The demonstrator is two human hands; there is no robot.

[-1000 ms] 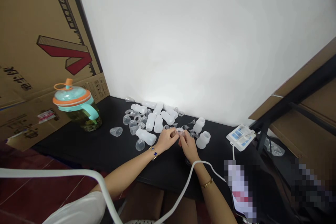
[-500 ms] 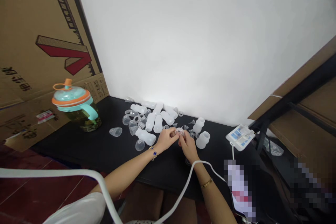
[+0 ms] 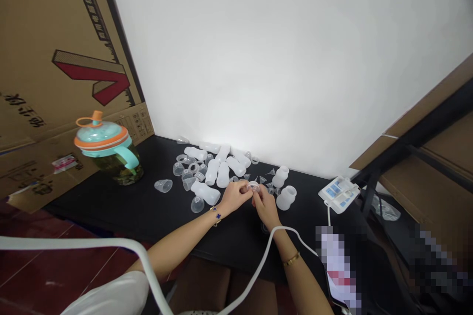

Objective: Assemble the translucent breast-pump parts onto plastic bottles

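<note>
Between my hands is a small translucent ring-shaped bottle part (image 3: 253, 185), held up just above the black table. My left hand (image 3: 235, 196) pinches its left side with the fingertips. On the other side my right hand (image 3: 265, 203) has its fingers closed on the same ring, a thumb at its near edge. Whether a nipple sits inside the ring is too small to tell. Right of my hands stand two frosted white bottles (image 3: 286, 198). Several more white bottles (image 3: 223, 174) lie in a heap behind my left hand, among clear rings and domed caps (image 3: 197, 204).
A large drink jug (image 3: 114, 157) with an orange and teal lid stands at the left by a cardboard box (image 3: 44, 83). A white cable (image 3: 266, 251) crosses over my right forearm. To the right lie a white device (image 3: 338, 194) and a blurred-out phone (image 3: 337, 266).
Both hands keep hold of the ring in nearly the same spot. The whole view has shifted very slightly; nothing else has visibly moved.
</note>
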